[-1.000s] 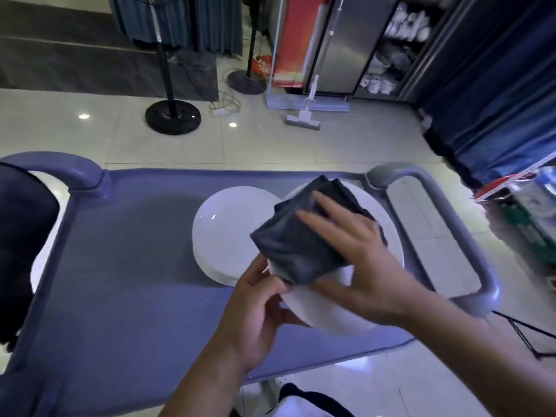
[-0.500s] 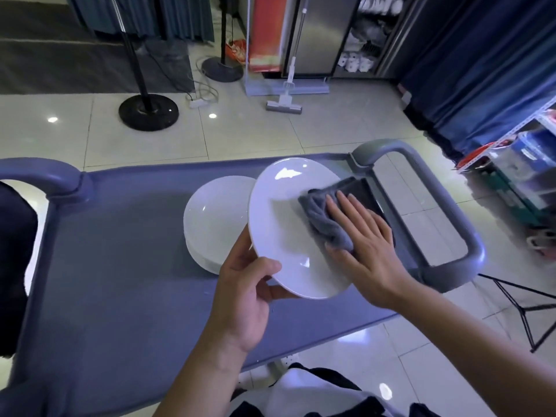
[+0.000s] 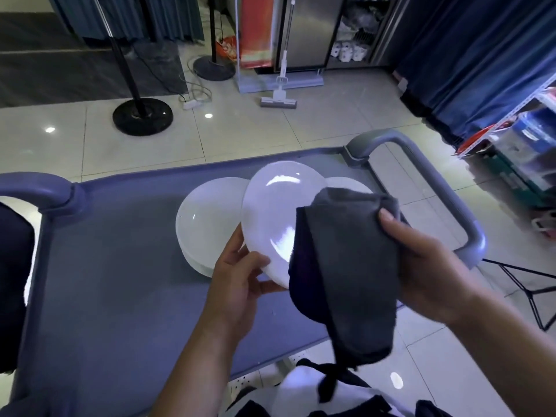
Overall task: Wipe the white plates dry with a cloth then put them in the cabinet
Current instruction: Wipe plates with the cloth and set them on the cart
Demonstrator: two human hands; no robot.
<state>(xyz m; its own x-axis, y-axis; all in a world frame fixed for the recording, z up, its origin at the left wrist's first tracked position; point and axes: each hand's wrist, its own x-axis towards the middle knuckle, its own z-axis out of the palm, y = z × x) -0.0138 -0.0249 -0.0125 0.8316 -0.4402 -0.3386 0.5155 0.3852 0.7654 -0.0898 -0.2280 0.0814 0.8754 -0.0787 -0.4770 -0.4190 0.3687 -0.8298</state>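
Left hand [image 3: 237, 284] grip: closed on the lower left rim of a white plate [image 3: 276, 212], thumb on the upper face, fingers underneath. Plate is held clear of the table [image 3: 120, 296] and tilted, its glossy face turned up and toward the camera, with light glare on it.

Right hand [image 3: 427, 266] grip: closed around a dark grey cloth [image 3: 346, 266], thumb tip showing over the cloth's upper right edge. Cloth is bunched and folded, draped over the right part of the held plate and covering that side of it; its lower end hangs down past the table's near edge. Whether the cloth presses flat on the plate surface or only overlaps it in view cannot be told from this angle.

On the table: a stack [image 3: 207, 224] of white plates lies just left of and behind the held plate, partly overlapped by it. A second white plate rim [image 3: 346, 183] shows just beyond the cloth, to the right; it seems to lie on the table, mostly hidden.

Table is blue-grey with a raised border and a rounded grey handle [image 3: 436, 188] at the right end; another handle curves in at the left.

Background: tiled floor, a black round stand base [image 3: 143, 115], a flat mop [image 3: 278, 102] resting on the floor, blue curtains at right. A dark open cabinet [image 3: 352, 40] with white items on its shelves stands at the far wall, well apart from the table.
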